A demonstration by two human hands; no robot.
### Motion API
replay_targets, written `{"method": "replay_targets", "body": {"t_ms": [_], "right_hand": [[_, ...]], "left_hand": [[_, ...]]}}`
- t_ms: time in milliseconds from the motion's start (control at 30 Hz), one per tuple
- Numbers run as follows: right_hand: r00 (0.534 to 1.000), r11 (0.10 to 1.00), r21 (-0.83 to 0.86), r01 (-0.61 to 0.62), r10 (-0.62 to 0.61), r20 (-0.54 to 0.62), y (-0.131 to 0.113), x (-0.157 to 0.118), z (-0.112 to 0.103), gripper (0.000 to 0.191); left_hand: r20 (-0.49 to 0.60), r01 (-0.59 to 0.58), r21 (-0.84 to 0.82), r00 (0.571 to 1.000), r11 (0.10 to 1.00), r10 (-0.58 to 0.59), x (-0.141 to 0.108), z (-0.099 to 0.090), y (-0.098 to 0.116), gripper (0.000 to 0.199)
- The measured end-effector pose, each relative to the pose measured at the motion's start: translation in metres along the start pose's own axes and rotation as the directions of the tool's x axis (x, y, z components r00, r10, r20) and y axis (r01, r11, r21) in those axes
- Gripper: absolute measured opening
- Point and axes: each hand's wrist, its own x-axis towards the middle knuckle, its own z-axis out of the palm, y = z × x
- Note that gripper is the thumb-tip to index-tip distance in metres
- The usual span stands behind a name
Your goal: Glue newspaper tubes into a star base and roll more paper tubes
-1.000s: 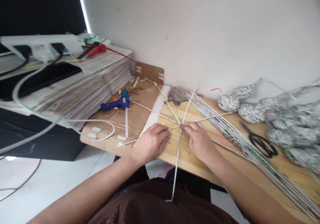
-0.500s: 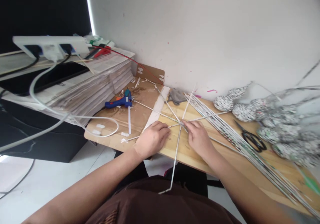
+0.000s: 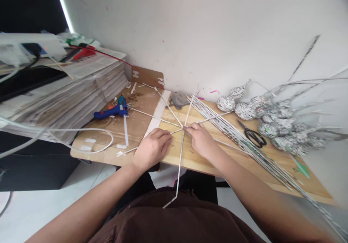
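Note:
Several thin rolled-paper sticks [image 3: 181, 152] cross one another in a star over the table. My right hand [image 3: 201, 138] has its fingertips closed on the crossing point and partly hides it. To the left, my left hand [image 3: 153, 145] rests with bent fingers around one stick, whose white end [image 3: 121, 153] pokes out beyond the wrist. The stick nearest my body hangs past the table edge, with a bend near its tip. Beyond the right hand, a bundle of loose paper sticks [image 3: 231, 132] lies diagonally.
A blue glue gun [image 3: 111, 111] lies on stained cardboard [image 3: 138, 121] at left, near a white cable [image 3: 111, 136] and stacked newspapers [image 3: 100, 83]. A grey cloth [image 3: 179, 100], black scissors [image 3: 254, 137] and woven paper gourd shapes [image 3: 244, 110] are at the back and right.
The view has turned to the right, so everything sits farther left in the picture. Both hands keep nearly the same places on the crossed sticks.

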Motion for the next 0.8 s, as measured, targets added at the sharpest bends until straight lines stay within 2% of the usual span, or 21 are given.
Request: {"method": "replay_targets", "body": {"t_ms": [367, 633, 800], "right_hand": [[1.0, 0.99, -0.138, -0.006, 0.006, 0.0, -0.01, 0.0, 0.0, 0.043], [0.999, 0.995, -0.095, -0.034, 0.031, -0.036, -0.011, -0.005, 0.002, 0.045], [0.997, 0.983, -0.168, -0.073, 0.067, -0.042, -0.014, -0.007, 0.0, 0.044]], "left_hand": [[0.025, 0.011, 0.012, 1.0, 1.0, -0.012, 0.001, -0.001, 0.002, 0.021], [-0.013, -0.009, 0.014, 1.0, 1.0, 0.009, 0.0, 0.0, 0.0, 0.02], [-0.011, -0.004, 0.013, 1.0, 1.0, 0.004, -0.002, -0.001, 0.002, 0.02]]}}
